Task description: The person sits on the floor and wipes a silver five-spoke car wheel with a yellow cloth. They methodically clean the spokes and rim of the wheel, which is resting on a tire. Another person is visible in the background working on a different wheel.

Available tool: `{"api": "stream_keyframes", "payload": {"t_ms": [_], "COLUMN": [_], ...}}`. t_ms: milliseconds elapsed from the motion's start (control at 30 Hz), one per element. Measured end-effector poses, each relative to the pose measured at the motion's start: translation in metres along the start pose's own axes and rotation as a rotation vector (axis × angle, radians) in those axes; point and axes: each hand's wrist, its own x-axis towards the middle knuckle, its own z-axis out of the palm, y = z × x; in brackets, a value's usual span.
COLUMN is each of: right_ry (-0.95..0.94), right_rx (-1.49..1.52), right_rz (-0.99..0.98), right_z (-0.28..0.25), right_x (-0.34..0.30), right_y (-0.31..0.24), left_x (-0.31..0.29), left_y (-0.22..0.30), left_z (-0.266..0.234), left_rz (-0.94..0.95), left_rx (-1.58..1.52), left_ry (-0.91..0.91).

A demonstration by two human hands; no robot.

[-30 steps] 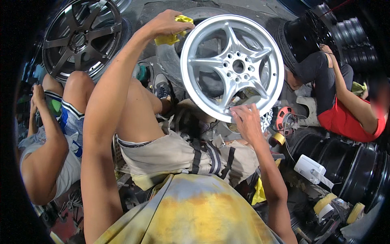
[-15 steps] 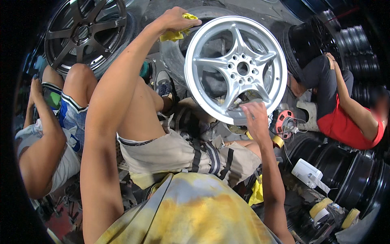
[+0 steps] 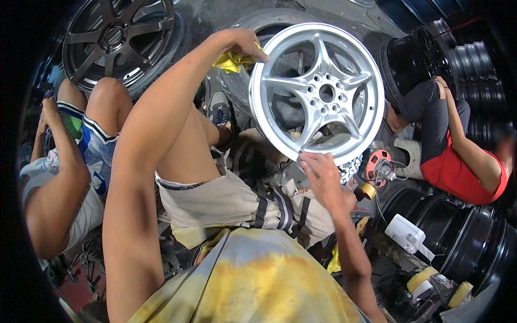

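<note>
A silver alloy wheel rim (image 3: 327,110) with pointed star spokes is tilted toward me, in front of a tyre on the ground. My left hand (image 3: 245,46) is closed on a crumpled yellow cloth (image 3: 230,62) at the rim's upper left edge, one finger reaching the lip. At the rim's bottom edge my right hand (image 3: 324,177) has its fingers bent and drawn together on the lip. Whether a small thing sits between those fingertips is too small to tell.
A tyre (image 3: 231,89) lies behind the rim. A dark spoked wheel (image 3: 116,37) stands at far left. People sit on both sides, one in a red shirt (image 3: 458,169). At right are an orange reel (image 3: 378,164), black rims (image 3: 458,215) and a white device (image 3: 405,234).
My right hand has moved left along the bottom of the rim, its raised fingers now bent onto the lip. The left hand with the cloth has come down a little along the edge.
</note>
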Motion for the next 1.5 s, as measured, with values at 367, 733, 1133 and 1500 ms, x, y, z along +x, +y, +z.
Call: {"api": "stream_keyframes", "payload": {"t_ms": [367, 733, 1133, 1500], "right_ry": [-0.020, -0.021, -0.255, -0.202], "right_rx": [0.032, 0.091, -0.415, -0.493], "right_rz": [0.148, 0.086, -0.029, -0.149], "right_z": [0.008, 0.017, -0.042, -0.071], "right_x": [0.022, 0.036, -0.001, 0.009], "right_y": [-0.034, -0.014, 0.067, 0.117], "left_x": [-0.003, -0.053, -0.097, -0.127], "left_y": [0.003, 0.079, 0.132, 0.204], "left_z": [-0.007, 0.005, 0.162, 0.184], "left_rz": [0.010, 0.262, 0.568, 0.553], "left_rx": [0.073, 0.124, 0.504, 0.783], "left_ry": [0.005, 0.209, -0.316, -0.431]}}
